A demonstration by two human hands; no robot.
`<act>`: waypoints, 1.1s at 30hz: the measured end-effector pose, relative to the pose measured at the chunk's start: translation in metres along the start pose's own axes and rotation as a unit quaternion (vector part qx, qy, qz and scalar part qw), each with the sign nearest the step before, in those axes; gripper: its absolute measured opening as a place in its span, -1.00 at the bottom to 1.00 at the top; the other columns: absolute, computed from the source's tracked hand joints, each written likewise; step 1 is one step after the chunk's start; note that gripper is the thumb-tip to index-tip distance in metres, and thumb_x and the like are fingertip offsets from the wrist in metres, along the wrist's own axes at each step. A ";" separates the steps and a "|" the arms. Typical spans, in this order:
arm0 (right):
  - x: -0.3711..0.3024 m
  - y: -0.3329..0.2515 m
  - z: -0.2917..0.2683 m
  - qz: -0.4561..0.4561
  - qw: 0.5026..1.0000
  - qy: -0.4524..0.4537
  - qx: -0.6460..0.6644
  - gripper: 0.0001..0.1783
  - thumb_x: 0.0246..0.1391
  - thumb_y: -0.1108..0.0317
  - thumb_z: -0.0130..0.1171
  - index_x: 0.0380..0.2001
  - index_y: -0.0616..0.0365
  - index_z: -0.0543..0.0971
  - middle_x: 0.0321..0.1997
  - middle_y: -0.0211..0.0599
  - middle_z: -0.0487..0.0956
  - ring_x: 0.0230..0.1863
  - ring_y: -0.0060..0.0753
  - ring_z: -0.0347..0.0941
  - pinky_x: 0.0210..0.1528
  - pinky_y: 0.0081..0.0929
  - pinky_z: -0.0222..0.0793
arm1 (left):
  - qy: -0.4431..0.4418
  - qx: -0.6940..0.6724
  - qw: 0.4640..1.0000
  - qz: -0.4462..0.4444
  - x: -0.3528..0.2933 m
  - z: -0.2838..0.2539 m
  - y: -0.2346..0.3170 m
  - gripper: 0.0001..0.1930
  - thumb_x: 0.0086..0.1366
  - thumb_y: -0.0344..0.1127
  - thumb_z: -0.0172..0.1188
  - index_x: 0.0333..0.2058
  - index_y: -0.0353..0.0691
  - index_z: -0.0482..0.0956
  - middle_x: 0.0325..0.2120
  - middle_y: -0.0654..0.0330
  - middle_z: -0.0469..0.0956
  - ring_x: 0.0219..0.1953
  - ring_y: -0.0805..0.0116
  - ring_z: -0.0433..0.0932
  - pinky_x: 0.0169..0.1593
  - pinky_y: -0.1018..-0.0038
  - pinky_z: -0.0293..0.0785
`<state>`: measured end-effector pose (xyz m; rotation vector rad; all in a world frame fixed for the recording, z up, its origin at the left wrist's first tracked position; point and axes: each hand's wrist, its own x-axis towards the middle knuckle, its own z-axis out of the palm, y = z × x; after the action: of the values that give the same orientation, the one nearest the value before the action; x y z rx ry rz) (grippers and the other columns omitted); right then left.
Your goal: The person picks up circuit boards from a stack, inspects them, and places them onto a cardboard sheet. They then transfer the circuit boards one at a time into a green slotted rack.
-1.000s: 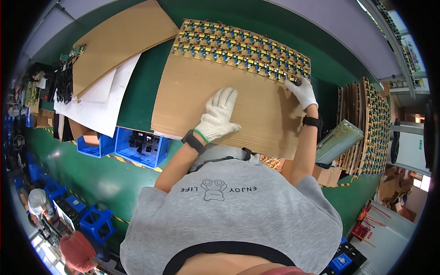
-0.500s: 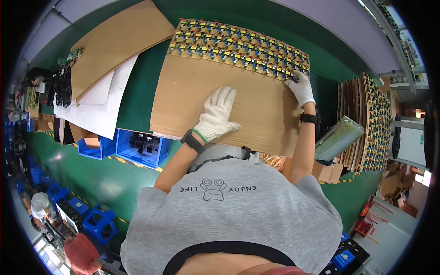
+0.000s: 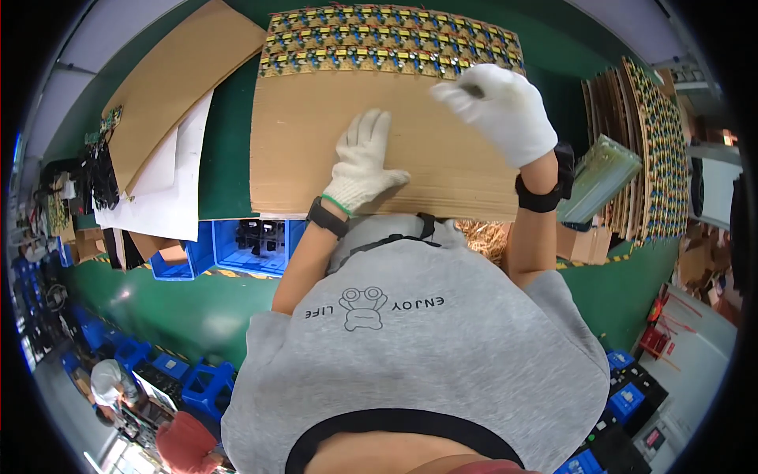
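Observation:
My left hand, in a white knit glove with a green cuff, lies flat on a wide brown cardboard sheet with its fingers stretched out. Along the far part of that sheet run rows of small circuit boards with yellow, blue and green parts. My right hand, also gloved in white, is raised near the right end of the nearest row. Its fingers are drawn together, and a dark spot shows among them; what they hold, if anything, I cannot make out.
At the left, a bent cardboard sheet lies over white sheets. Blue bins stand below the table edge. On the right are upright cardboard layers with circuit boards and a clear plastic-wrapped bundle. Other people sit at lower left.
My right hand has lifted from the end of the nearest board row, coming up and inward with its fingers drawn together. My left hand stays flat on the cardboard. The whole view has shifted.

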<state>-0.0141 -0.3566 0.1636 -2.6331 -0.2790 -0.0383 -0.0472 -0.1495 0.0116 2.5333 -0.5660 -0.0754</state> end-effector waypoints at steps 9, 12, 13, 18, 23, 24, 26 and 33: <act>-0.067 -0.049 -0.016 -0.299 0.948 0.051 -0.094 -0.76 -0.03 0.21 0.22 -0.59 0.14 0.54 -0.55 -0.22 0.53 -0.47 -0.26 0.50 -0.42 -0.39 0.39 | -0.039 0.001 0.999 0.031 0.024 0.010 0.007 0.05 -0.17 0.02 0.46 0.25 -0.31 0.14 0.26 -0.11 0.12 0.33 -0.11 0.02 0.37 0.12 -0.04; -0.074 -0.063 -0.009 -0.328 0.941 0.043 -0.071 -0.77 -0.08 0.23 0.24 -0.63 0.12 0.50 -0.58 -0.24 0.50 -0.50 -0.26 0.47 -0.44 -0.39 0.37 | -0.001 0.018 1.000 -0.007 -0.005 -0.005 -0.007 0.05 -0.16 0.03 0.45 0.26 -0.30 0.13 0.27 -0.10 0.12 0.33 -0.11 0.01 0.37 0.12 -0.05; -0.075 -0.063 -0.007 -0.325 0.942 0.046 -0.068 -0.77 -0.09 0.24 0.25 -0.64 0.12 0.49 -0.59 -0.24 0.49 -0.50 -0.26 0.47 -0.44 -0.39 0.37 | -0.001 0.021 1.000 -0.011 -0.005 -0.003 -0.010 0.05 -0.16 0.03 0.45 0.26 -0.30 0.13 0.27 -0.10 0.12 0.33 -0.11 0.01 0.37 0.12 -0.05; -0.086 -0.057 -0.010 -0.273 0.956 0.080 -0.072 -0.74 -0.18 0.27 0.28 -0.71 0.09 0.43 -0.64 -0.27 0.44 -0.55 -0.26 0.43 -0.47 -0.38 0.35 | -0.005 0.021 0.999 0.031 0.008 0.004 -0.004 0.08 -0.16 0.13 0.41 0.26 -0.32 0.12 0.26 -0.08 0.12 0.33 -0.07 0.02 0.36 0.12 -0.10; -0.076 -0.054 -0.016 -0.248 0.957 0.127 -0.081 -0.70 -0.26 0.30 0.31 -0.77 0.07 0.37 -0.69 -0.30 0.39 -0.59 -0.26 0.40 -0.50 -0.38 0.33 | -0.007 0.007 1.000 0.014 0.000 0.000 -0.003 0.06 -0.15 0.10 0.41 0.25 -0.33 0.12 0.26 -0.09 0.12 0.34 -0.09 0.00 0.36 0.11 -0.08; -0.079 -0.052 -0.027 -0.225 0.959 0.140 -0.101 -0.69 -0.28 0.31 0.32 -0.79 0.07 0.36 -0.70 -0.30 0.38 -0.59 -0.26 0.39 -0.51 -0.38 0.32 | -0.023 0.004 1.000 0.020 0.008 0.003 0.002 0.05 -0.15 0.09 0.40 0.25 -0.34 0.12 0.25 -0.09 0.12 0.34 -0.09 0.00 0.36 0.11 -0.08; -0.080 -0.042 -0.043 -0.203 0.958 0.159 -0.123 -0.66 -0.31 0.32 0.33 -0.81 0.06 0.33 -0.72 -0.31 0.37 -0.61 -0.26 0.38 -0.52 -0.37 0.32 | -0.005 0.039 0.998 0.054 0.006 0.016 -0.014 0.05 -0.15 0.05 0.41 0.25 -0.35 0.12 0.26 -0.11 0.13 0.33 -0.12 0.02 0.37 0.12 -0.08; -0.114 0.027 -0.024 -0.056 0.978 0.186 -0.070 -0.56 -0.13 0.32 0.32 -0.85 0.08 0.28 -0.79 -0.27 0.28 -0.70 -0.17 0.31 -0.63 -0.37 0.24 | -0.040 0.040 0.998 0.000 0.004 -0.009 0.008 0.01 -0.19 -0.03 0.46 0.23 -0.31 0.19 0.25 -0.12 0.16 0.31 -0.10 0.08 0.34 0.15 0.04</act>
<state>-0.1195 -0.4128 0.1628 -2.6770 -0.3022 -0.6029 -0.0454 -0.1528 0.0236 2.6184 -0.6112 -0.1587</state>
